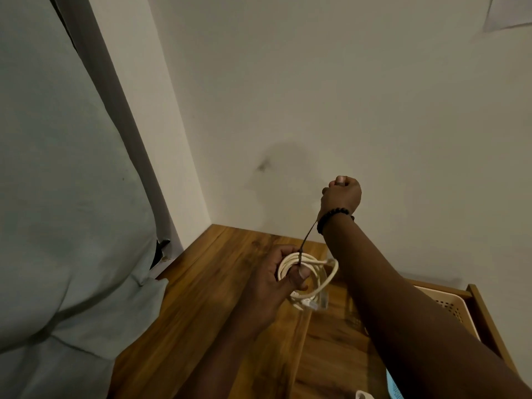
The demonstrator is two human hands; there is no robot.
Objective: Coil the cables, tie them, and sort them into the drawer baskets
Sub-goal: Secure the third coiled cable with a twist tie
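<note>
My left hand (273, 279) grips a coiled white cable (309, 262) above the wooden floor, thumb pressed on the loops. Clear plug ends (312, 303) hang from the bottom of the coil. A thin dark tie (306, 237) runs taut from the coil up to my right hand (341, 197), which is closed in a fist on its end, raised against the wall. A black bead bracelet sits on my right wrist. A beige perforated basket (449, 305) sits in an open wooden drawer (478, 306) at the right, partly hidden by my right forearm.
A pale curtain (66, 197) fills the left side down to the wooden floor (207, 298). A plain wall stands straight ahead. A light-blue item (393, 384) and a small white object (363, 395) show at the bottom edge.
</note>
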